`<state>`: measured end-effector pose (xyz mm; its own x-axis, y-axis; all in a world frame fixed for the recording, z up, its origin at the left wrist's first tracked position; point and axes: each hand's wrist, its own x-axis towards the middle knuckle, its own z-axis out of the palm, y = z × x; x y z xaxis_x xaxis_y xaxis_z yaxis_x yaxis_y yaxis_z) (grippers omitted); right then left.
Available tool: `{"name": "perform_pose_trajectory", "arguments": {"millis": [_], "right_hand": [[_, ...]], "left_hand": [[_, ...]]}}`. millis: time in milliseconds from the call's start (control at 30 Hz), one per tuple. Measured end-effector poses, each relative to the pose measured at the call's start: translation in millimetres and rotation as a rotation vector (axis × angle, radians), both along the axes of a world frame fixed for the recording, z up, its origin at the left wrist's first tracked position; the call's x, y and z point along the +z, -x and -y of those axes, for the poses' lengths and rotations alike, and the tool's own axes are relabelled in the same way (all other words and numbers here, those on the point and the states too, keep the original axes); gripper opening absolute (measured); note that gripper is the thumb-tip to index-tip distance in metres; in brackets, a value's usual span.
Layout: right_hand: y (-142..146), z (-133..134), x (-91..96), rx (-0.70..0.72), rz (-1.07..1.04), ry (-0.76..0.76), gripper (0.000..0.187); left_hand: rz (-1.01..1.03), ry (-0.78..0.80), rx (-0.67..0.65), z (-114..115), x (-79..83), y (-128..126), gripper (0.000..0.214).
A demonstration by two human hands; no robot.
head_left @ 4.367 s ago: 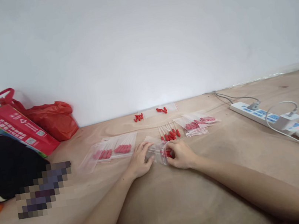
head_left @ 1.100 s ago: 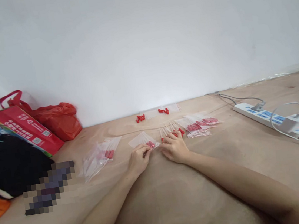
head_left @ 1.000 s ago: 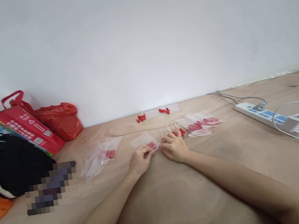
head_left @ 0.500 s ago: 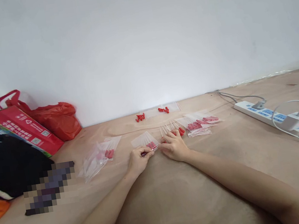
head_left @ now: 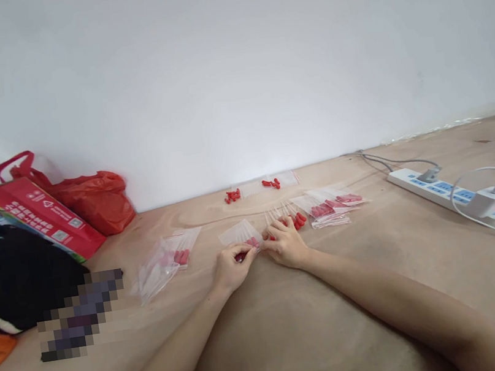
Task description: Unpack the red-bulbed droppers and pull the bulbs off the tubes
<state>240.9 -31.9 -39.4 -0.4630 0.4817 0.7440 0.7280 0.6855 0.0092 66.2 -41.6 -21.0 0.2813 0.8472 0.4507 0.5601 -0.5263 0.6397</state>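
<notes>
“Bag point(head_left: 238, 234) first: where is it placed?”

“Around the middle of the table point(head_left: 298, 339), toward the far edge, with red-tipped sticks point(head_left: 252, 242) fanned inside it, red ends nearest. Its near side is pinched between the thumb and forefinger of the left hand point(head_left: 235, 266).”

“And by the right hand point(head_left: 288, 244)?”

“Thumb and forefinger are placed at its right-hand corner; whether it is gripped there cannot be told. The other fingers are rested over loose sticks point(head_left: 300, 221) (partly hidden by them).”

“What could be upset?”

“The bag could be pulled askew if the left pinch were loosened, and its near edge could be creased if a red end were caught under the fingers. Loose sticks might be scattered, should the right hand be dragged sideways.”

“Could anything else be knocked?”

“Possibly a stack of filled bags point(head_left: 325, 206), set just to the right of the loose sticks. To the left, another filled bag point(head_left: 181, 249) is overlapped by wrinkled clear plastic point(head_left: 157, 273).”

“And further out?”

“Red pieces point(head_left: 233, 196) are grouped along the far edge. A power strip point(head_left: 443, 190) is set well to the right, and shopping bags point(head_left: 37, 207) are gathered toward the far left corner; little trouble is foreseen from either.”
</notes>
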Motion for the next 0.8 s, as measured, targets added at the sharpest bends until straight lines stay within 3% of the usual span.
{"name": "perform_pose_trajectory", "arguments": {"millis": [167, 333, 467, 633, 800], "right_hand": [[-1, 1, 1.6, 0.056, -0.006, -0.039, 0.016], [1, 4, 3.1, 0.083, 0.01, 0.025, 0.017], [5, 7, 5.5, 0.061, 0.038, 0.115, 0.015], [5, 9, 9.0, 0.135, 0.063, 0.242, 0.014], [-6, 14, 10.8, 0.336, -0.082, 0.475, 0.011]], "left_hand": [[-0.088, -0.111, -0.017, 0, -3.5, -5, 0.012], [-0.101, -0.146, -0.032, 1, -4.6, -6, 0.015], [-0.095, -0.171, 0.074, -1, -4.3, -7, 0.015], [-0.014, -0.243, 0.226, -1, -2.3, -4, 0.014], [-0.04, -0.09, -0.034, -8, 3.6, 17, 0.025]]}}
